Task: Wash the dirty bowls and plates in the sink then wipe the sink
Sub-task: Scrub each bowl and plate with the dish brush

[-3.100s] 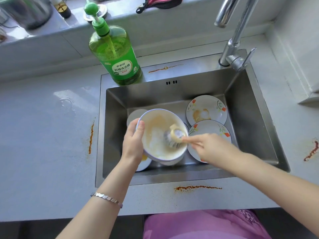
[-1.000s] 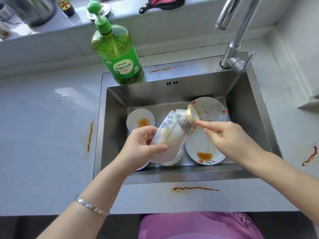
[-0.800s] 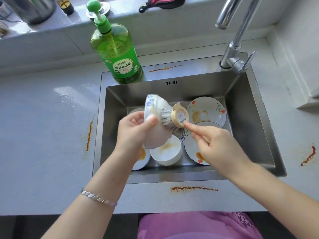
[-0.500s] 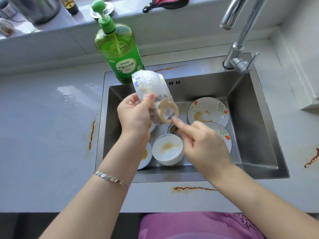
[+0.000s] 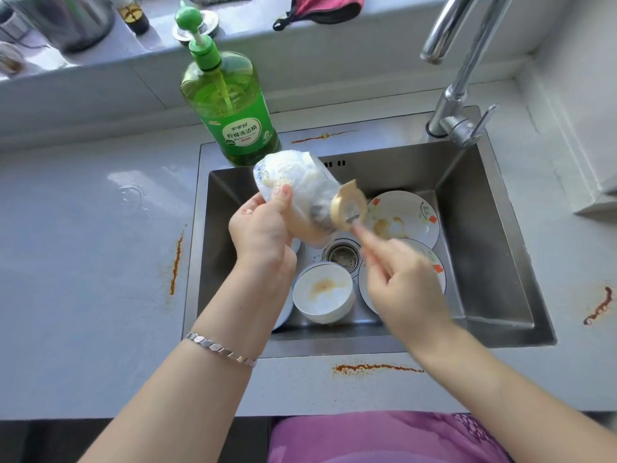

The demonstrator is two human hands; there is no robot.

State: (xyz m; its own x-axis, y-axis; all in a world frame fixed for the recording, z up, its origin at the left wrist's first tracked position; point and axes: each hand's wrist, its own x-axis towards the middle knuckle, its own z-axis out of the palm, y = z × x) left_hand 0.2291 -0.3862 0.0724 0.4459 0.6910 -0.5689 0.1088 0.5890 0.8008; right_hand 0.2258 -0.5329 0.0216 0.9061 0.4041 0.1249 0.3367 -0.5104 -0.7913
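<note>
**Soapy bowl up over the sink, scrubber on its outside**

I see two hands over the sink; the left hand is clamped round a sudsy bowl, tilted on its side above the basin, thumb pressed on its outer wall; the right hand pinches the scrubber, fingers closed on its tan handle, its wire pad touching the bowl; that hand is blurred, so I cannot make out the exact finger hold. Counting down in the basin: one white bowl with an orange stain, upright near the front; two flowered plates, the far plate fully in view with sauce on it, the near plate mostly hidden under my right hand; one more dish edge peeks out behind the left wrist, too covered to identify; one drain strainer between them. One green soap bottle stands at the sink's back-left corner; one faucet at back right, its spout cut off by the frame. One bracelet on the left wrist; orange smears streak the counter.
</note>
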